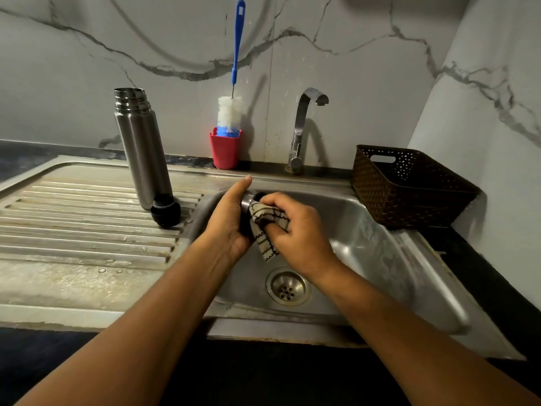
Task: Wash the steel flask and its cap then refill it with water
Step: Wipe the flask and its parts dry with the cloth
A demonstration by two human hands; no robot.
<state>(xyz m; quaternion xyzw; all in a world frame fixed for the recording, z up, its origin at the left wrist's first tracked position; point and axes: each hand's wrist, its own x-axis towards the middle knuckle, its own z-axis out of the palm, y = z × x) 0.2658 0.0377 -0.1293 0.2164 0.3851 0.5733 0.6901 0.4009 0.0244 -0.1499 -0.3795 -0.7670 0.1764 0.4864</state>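
Flask [143,148]: steel, open at the top, upright on the ribbed draining board [87,215], well to the left of the left hand and beyond it
Black stopper [165,210]: on the draining board, touching the foot of the flask, left of the left hand
Brush [229,112]: blue handle, bristles down in a red cup [225,152] by the wall, beyond the left hand
Left hand [231,218]: over the sink [380,244], fingers curled round the cap [248,200], thumb straight and pointing away
Cap: steel, on its side, open end facing the right hand
Cloth [265,230]: striped, pressed against the cap
Right hand [298,230]: fingers bunched tight round the cloth, just beside the left hand
Drain [288,287]: in the sink floor below both hands
Tap [301,133]: beyond the right hand
Basket [409,189]: brown, on the counter [468,259], right of the right hand
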